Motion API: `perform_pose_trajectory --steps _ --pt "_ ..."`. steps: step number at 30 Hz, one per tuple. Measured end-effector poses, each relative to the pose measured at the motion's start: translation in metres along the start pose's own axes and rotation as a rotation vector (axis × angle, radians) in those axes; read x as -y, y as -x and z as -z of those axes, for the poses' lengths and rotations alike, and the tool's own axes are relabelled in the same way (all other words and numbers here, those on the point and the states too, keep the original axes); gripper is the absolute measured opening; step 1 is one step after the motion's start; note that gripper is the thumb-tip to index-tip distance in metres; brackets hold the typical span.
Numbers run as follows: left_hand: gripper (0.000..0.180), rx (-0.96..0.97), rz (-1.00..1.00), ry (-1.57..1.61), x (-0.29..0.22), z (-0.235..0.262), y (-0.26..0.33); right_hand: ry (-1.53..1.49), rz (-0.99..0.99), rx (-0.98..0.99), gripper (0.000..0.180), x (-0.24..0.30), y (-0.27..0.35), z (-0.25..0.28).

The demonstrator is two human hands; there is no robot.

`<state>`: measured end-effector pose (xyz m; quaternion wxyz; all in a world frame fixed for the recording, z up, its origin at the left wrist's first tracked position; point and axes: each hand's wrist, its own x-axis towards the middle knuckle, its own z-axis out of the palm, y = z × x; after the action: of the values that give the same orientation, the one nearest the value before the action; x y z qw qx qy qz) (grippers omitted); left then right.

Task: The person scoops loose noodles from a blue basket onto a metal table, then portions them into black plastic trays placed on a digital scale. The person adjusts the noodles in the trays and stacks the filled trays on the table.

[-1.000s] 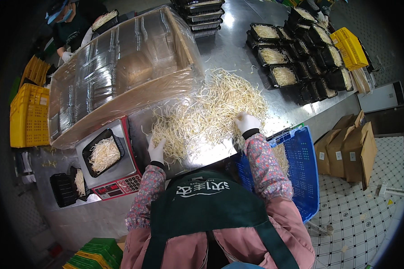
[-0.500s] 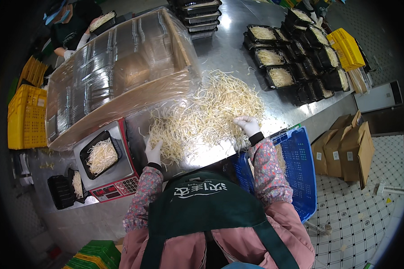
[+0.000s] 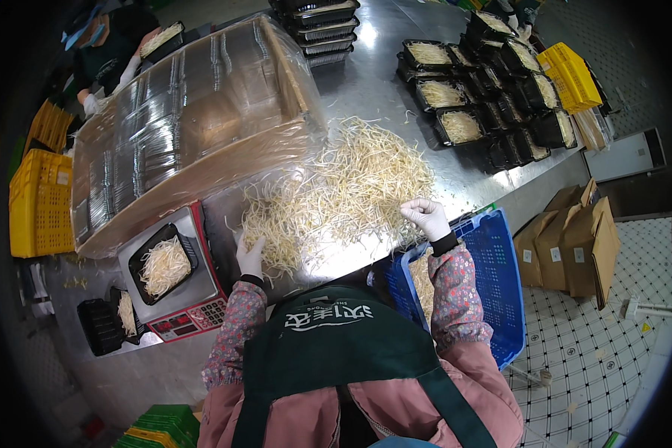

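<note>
A loose heap of pale bean sprouts (image 3: 366, 175) spreads over the steel table in front of me. At its near left edge rests my left hand (image 3: 251, 255), in a white glove, thumb and fingers apart against the sprouts. My right hand (image 3: 427, 218), gloved too, hovers by the heap's right edge with its fingertips pinched together; whatever is between them is too small to make out. Left of my left hand, a black tray of sprouts (image 3: 164, 269) sits on a scale with a red keypad (image 3: 194, 322).
A large plastic-lined carton of clear lids (image 3: 201, 119) stands at the far left. Filled black trays (image 3: 459, 127) are stacked at the far right, more trays (image 3: 327, 33) at the back. A blue basket (image 3: 504, 276) sits below my right arm. A co-worker (image 3: 116, 48) holds a tray.
My right hand has drawn slightly right and toward me, away from the sprouts, fingers still pinched. My left hand stays at the heap's left edge. The whole view has shifted slightly.
</note>
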<state>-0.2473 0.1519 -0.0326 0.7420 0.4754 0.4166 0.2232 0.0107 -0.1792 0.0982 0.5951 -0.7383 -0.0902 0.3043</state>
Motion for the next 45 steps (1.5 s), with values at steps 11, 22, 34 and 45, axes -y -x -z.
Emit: perform_pose_trajectory --steps 11,22,34,45 --pt "0.051 0.045 -0.056 0.023 0.007 0.004 -0.005 0.620 0.739 -0.129 0.009 0.040 0.026 -0.013" --pt "0.056 0.031 -0.067 0.014 0.010 0.006 -0.004 0.823 0.857 -0.680 0.015 0.042 0.041 0.087" --pt "0.046 -0.029 0.231 0.053 -0.035 -0.008 0.009 0.757 0.155 -0.705 0.044 -0.045 0.012 0.142" --pt "0.030 -0.149 0.185 0.098 -0.030 0.022 0.013 0.798 0.417 0.003 0.037 -0.032 -0.007 -0.122"
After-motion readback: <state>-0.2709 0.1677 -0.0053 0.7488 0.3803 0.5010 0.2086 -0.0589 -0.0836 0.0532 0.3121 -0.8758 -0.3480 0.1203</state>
